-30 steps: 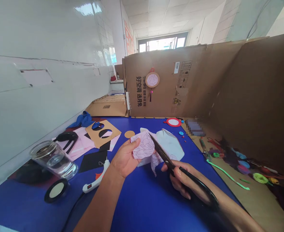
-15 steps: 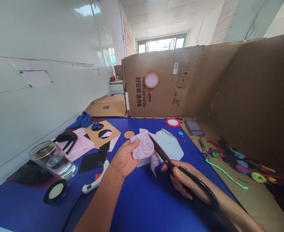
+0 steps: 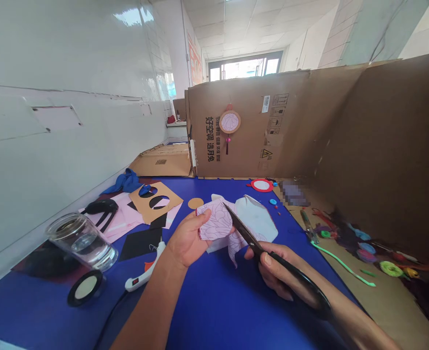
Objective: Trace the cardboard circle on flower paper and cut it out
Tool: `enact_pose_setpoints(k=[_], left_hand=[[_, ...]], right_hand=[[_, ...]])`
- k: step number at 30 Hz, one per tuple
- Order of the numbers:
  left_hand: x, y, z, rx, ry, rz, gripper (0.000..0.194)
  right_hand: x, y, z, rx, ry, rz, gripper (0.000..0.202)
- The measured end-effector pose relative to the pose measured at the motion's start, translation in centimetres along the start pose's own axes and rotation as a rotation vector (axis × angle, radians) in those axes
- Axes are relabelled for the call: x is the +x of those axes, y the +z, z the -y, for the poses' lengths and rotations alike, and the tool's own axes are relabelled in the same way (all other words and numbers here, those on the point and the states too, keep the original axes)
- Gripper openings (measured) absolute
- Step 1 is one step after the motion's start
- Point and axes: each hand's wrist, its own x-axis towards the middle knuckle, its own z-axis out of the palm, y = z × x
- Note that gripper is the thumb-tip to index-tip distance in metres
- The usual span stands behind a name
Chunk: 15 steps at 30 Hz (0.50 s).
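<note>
My left hand [image 3: 190,237] pinches a piece of pale pink fabric [image 3: 215,221] with a purple line pattern, thumb on top and fingers beneath. A reddish edge runs down the fabric's left side, and a loose strip droops below on the right. Black-handled scissors [image 3: 253,239] are in my right hand [image 3: 278,270]. Their blades point up and left against the fabric's right edge and look nearly closed. Behind the blades, a larger white piece of fabric [image 3: 256,218] lies on the blue table.
At left are a glass jar [image 3: 83,240], its black-rimmed lid [image 3: 85,288], a white glue gun [image 3: 147,267] and a cardboard piece with holes [image 3: 167,192]. A red-rimmed round piece [image 3: 261,185] lies at the back. Craft bits and green cord [image 3: 346,265] lie right; cardboard walls [image 3: 251,160] stand behind.
Almost nothing differs. The scissor blades seem slightly more closed on the fabric's edge, and the view has shifted a little.
</note>
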Motion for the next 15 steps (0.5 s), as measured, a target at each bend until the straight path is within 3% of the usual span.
enact_pose_setpoints(k=[15], left_hand=[[-0.1, 0.1, -0.2, 0.001, 0.005, 0.028, 0.036]], right_hand=[[0.0, 0.0, 0.9, -0.045, 0.008, 0.006, 0.069]])
